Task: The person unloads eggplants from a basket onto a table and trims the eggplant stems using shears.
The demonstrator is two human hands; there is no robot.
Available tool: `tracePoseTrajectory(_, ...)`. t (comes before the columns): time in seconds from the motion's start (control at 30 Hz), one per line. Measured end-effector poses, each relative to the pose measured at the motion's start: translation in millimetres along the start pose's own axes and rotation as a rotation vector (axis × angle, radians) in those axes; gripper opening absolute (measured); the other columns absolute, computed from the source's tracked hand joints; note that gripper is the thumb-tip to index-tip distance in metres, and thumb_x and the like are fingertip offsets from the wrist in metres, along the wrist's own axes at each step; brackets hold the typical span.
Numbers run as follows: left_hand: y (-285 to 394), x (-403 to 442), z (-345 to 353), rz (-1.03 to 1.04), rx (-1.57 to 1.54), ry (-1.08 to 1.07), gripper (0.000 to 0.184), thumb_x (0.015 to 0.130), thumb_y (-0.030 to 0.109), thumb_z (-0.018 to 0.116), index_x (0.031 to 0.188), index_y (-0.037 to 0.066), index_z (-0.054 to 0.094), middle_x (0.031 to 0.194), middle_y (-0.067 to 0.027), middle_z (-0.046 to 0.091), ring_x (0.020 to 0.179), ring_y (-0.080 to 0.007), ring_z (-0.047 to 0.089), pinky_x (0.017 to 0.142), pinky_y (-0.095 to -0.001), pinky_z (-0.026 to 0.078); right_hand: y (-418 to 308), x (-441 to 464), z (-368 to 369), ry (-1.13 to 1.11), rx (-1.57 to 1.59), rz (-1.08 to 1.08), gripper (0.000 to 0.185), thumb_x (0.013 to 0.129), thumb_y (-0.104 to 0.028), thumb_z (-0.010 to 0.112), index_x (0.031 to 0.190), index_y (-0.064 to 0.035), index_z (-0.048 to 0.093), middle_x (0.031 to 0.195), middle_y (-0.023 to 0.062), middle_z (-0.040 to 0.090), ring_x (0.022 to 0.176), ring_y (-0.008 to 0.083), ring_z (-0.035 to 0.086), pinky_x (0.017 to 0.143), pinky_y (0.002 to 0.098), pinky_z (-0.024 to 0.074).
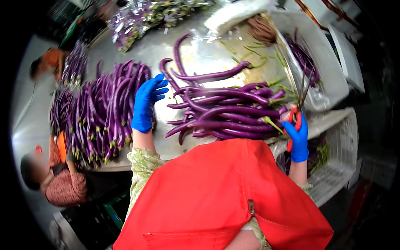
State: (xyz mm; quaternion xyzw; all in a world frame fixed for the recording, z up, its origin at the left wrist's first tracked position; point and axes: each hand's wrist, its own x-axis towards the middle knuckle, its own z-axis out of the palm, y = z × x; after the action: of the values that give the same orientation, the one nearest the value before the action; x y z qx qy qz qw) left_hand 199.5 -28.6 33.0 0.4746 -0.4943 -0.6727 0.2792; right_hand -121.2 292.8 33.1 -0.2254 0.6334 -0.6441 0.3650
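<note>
My left hand, in a blue glove, is raised between two groups of long purple eggplants. Its fingers are slightly curved and apart, with nothing in them. My right hand, also gloved in blue, grips red-handled scissors whose blades point away from me. Beside the scissors lies the stem end of the loose pile of eggplants, mostly lying sideways in front of me. One eggplant lies across the far side of that pile. Left of my left hand, more eggplants are lined up side by side, their green ends toward me.
Bagged eggplants lie at the table's far side. Green stem cuttings are scattered on the metal table. White crates stand at right, near a brown cloth. Two people are at left.
</note>
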Motion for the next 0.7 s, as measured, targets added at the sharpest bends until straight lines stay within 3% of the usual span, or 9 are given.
tracePoseTrajectory(0.1, 2.6, 4.7, 81.3, 0.154, 0.211, -0.222, 0.037, 0.089, 0.021, 0.054, 0.121, 0.002, 0.054, 0.110, -0.0100, 0.062, 0.098, -0.0165, 0.059, 0.086, -0.0279, 0.046, -4.0, -9.3, -9.0, 0.086, 0.021, -0.003, 0.052, 0.079, 0.001, 0.058, 0.129, -0.0013, 0.043, 0.094, 0.0000, 0.051, 0.084, 0.0072, 0.049, 0.076, 0.0209, 0.0408)
tracePoseTrajectory(0.13, -4.3, 6.1, 105.0, 0.269, 0.296, -0.319, 0.040, 0.085, 0.016, 0.060, 0.122, 0.001, 0.052, 0.113, -0.0084, 0.060, 0.102, -0.0153, 0.056, 0.089, -0.0263, 0.044, -8.5, -13.5, -9.0, 0.120, 0.026, -0.015, 0.052, 0.079, 0.001, 0.057, 0.129, -0.0015, 0.043, 0.093, 0.0001, 0.051, 0.084, 0.0070, 0.049, 0.075, 0.0206, 0.0407)
tracePoseTrajectory(0.23, -18.5, -5.7, 164.4, 0.444, 0.561, -0.711, 0.047, 0.085, 0.014, 0.061, 0.128, 0.004, 0.047, 0.132, -0.0119, 0.046, 0.118, -0.0204, 0.046, 0.098, -0.0331, 0.037, -9.2, -24.9, -19.0, 0.192, 0.015, -0.041, 0.052, 0.078, 0.003, 0.057, 0.129, -0.0023, 0.044, 0.093, 0.0008, 0.052, 0.083, 0.0069, 0.049, 0.075, 0.0203, 0.0403)
tracePoseTrajectory(0.27, -21.3, -0.3, 176.0, 0.634, 0.834, -0.784, 0.050, 0.083, 0.013, 0.061, 0.130, 0.005, 0.045, 0.133, -0.0159, 0.043, 0.117, -0.0246, 0.047, 0.098, -0.0338, 0.036, -8.9, -29.2, -21.9, 0.209, 0.017, -0.038, 0.052, 0.078, 0.003, 0.057, 0.128, -0.0025, 0.045, 0.092, 0.0008, 0.052, 0.083, 0.0068, 0.049, 0.075, 0.0202, 0.0402)
tracePoseTrajectory(0.33, -20.1, 6.2, 201.2, 0.556, 0.900, -0.865, 0.049, 0.084, 0.013, 0.061, 0.130, 0.006, 0.045, 0.124, -0.0169, 0.051, 0.110, -0.0265, 0.052, 0.096, -0.0326, 0.038, -0.7, -34.7, -27.3, 0.254, 0.052, -0.025, 0.053, 0.078, 0.003, 0.058, 0.128, -0.0030, 0.045, 0.092, 0.0004, 0.052, 0.083, 0.0067, 0.048, 0.074, 0.0200, 0.0400)
tracePoseTrajectory(0.4, -30.5, 19.8, 210.4, 0.440, 1.049, -0.836, 0.044, 0.085, 0.014, 0.059, 0.127, 0.007, 0.048, 0.113, -0.0136, 0.059, 0.102, -0.0222, 0.057, 0.091, -0.0308, 0.041, 2.9, -38.8, -30.3, 0.274, 0.073, -0.015, 0.053, 0.077, 0.004, 0.058, 0.129, -0.0035, 0.045, 0.091, 0.0000, 0.052, 0.082, 0.0065, 0.048, 0.074, 0.0198, 0.0399)
tracePoseTrajectory(0.47, -33.7, 26.3, 207.6, 0.264, 0.861, -0.742, 0.039, 0.087, 0.016, 0.057, 0.124, 0.007, 0.052, 0.103, -0.0108, 0.064, 0.093, -0.0168, 0.060, 0.084, -0.0289, 0.045, 5.0, -42.7, -32.5, 0.273, 0.076, -0.004, 0.054, 0.077, 0.003, 0.058, 0.129, -0.0040, 0.045, 0.091, -0.0005, 0.052, 0.082, 0.0063, 0.048, 0.073, 0.0198, 0.0400)
tracePoseTrajectory(0.53, -47.8, 45.7, 203.2, 0.397, 0.939, -0.645, 0.036, 0.084, 0.024, 0.058, 0.115, 0.007, 0.057, 0.097, -0.0195, 0.064, 0.090, -0.0310, 0.062, 0.079, -0.0359, 0.047, 8.2, -44.7, -34.4, 0.289, 0.080, 0.018, 0.054, 0.077, 0.002, 0.060, 0.129, -0.0046, 0.045, 0.090, -0.0012, 0.052, 0.082, 0.0059, 0.048, 0.073, 0.0194, 0.0398)
tracePoseTrajectory(0.7, -25.9, 38.6, 215.1, 0.363, 1.090, -0.586, 0.037, 0.078, 0.029, 0.063, 0.103, 0.003, 0.057, 0.089, -0.0207, 0.063, 0.084, -0.0339, 0.061, 0.076, -0.0373, 0.047, 10.3, -40.1, -32.9, 0.262, 0.129, 0.040, 0.054, 0.077, 0.000, 0.060, 0.129, -0.0039, 0.045, 0.091, -0.0012, 0.052, 0.082, 0.0059, 0.048, 0.074, 0.0191, 0.0395)
